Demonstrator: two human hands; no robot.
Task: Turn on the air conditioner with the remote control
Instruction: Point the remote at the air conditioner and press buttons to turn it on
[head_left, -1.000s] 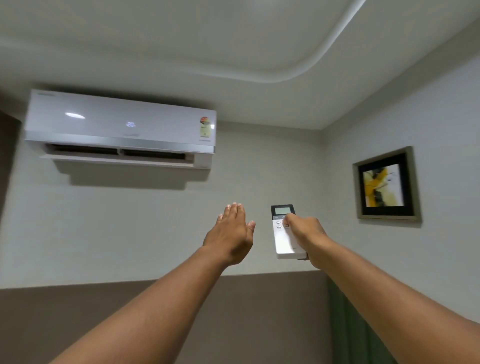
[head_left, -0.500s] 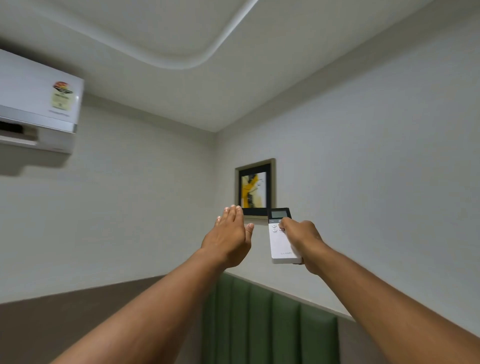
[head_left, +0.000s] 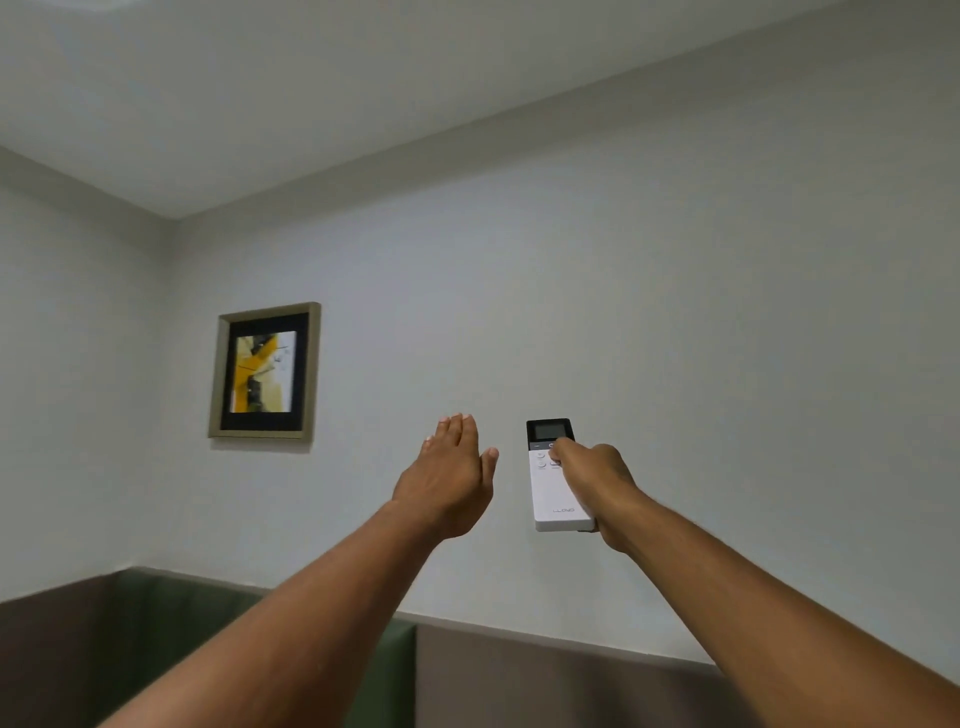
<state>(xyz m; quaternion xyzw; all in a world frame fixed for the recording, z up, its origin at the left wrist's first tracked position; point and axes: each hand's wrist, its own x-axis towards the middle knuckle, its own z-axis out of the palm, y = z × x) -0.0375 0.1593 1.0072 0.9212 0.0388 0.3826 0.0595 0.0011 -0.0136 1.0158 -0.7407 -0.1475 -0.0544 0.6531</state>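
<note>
Gone from view since a second ago is the air conditioner, so swing the remote (head_left: 558, 475), gripped in the right hand (head_left: 592, 480) right of the picture (head_left: 265, 371), back toward it before pressing; left hand (head_left: 452, 480) flat, empty.

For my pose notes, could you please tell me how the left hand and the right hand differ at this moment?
The left hand is open and empty, fingers straight and together; the right hand is closed around the white remote control. The left thumb sticks out sideways; the right thumb rests on the remote's buttons. Both arms are stretched forward toward the wall.
</note>
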